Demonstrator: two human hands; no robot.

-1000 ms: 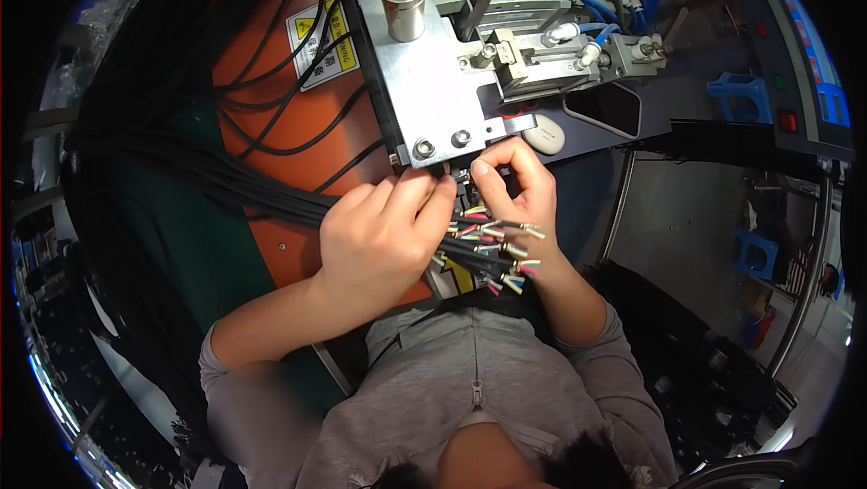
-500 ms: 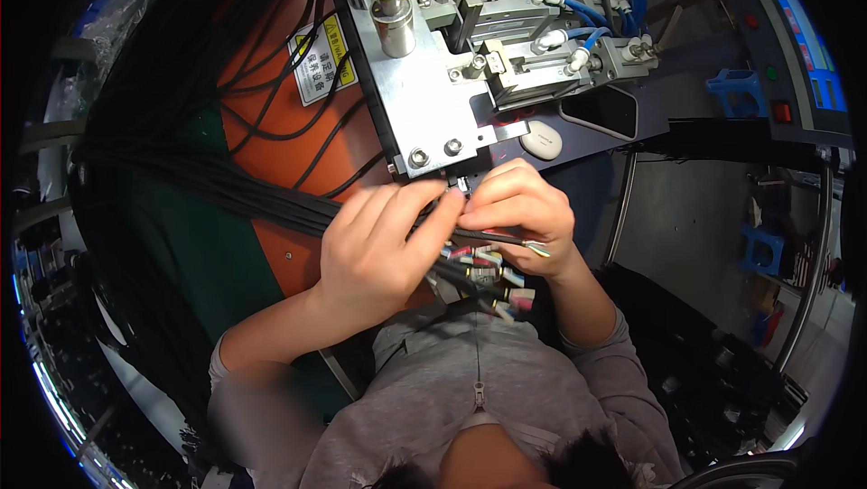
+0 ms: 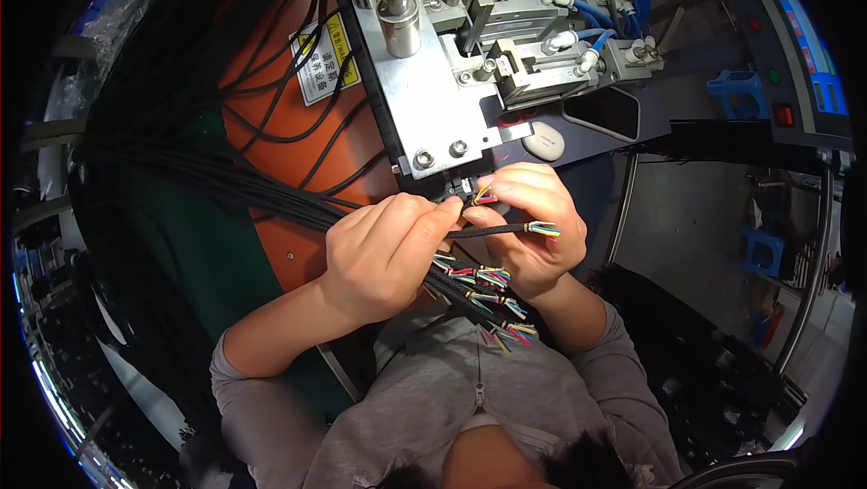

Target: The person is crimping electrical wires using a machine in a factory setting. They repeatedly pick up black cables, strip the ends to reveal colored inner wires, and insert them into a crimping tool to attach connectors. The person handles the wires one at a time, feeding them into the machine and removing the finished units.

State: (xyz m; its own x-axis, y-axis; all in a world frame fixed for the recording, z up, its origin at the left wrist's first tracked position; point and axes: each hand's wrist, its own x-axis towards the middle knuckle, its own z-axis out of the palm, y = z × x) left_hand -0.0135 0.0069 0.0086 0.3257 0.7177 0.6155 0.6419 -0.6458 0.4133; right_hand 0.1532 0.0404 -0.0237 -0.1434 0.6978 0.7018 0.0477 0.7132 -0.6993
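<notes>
My left hand is closed around a bundle of black braided cables, with its thumb and forefinger tips just below the machine's metal plate. My right hand is closed, thumb and forefinger pinching the thin coloured wires of one cable end beside a small slot under the plate. Another cable end with fanned wires lies across the right palm. Below both hands hang several more cable ends with bare-looking coloured wire tips. The pinched cable's sheath is partly hidden by my fingers.
Pneumatic clamps with blue hoses stand behind the plate. To their right lie a white oval case and a phone-like black slab. Loose black cables cross the orange surface at left. A control panel stands at far right.
My right fingers have shifted and now show spread red and yellow wires between them. My left hand has moved slightly down and right. The hanging cable ends have swung lower.
</notes>
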